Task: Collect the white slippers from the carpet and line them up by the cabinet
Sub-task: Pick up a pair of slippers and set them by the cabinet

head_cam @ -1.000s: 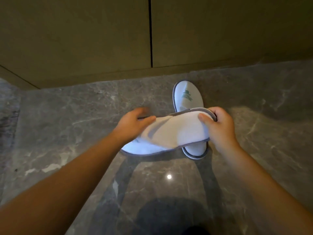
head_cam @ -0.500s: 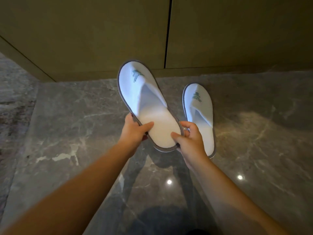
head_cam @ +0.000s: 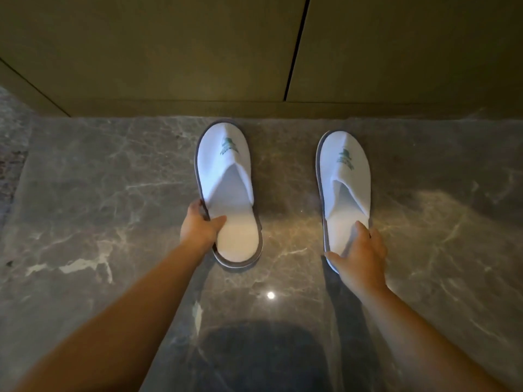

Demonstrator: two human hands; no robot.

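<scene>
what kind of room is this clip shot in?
Probably a hotel room entry or closet area. Clues: two white disposable-style slippers, left slipper and right slipper, each with a green logo, polished marble floor, and flat-panel cabinet doors along the wall.

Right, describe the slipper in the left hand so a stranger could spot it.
Start at the cabinet and look down to the marble floor. Two white slippers lie there, toes toward it. It is the left slipper, its heel edge gripped by the left hand.
</scene>
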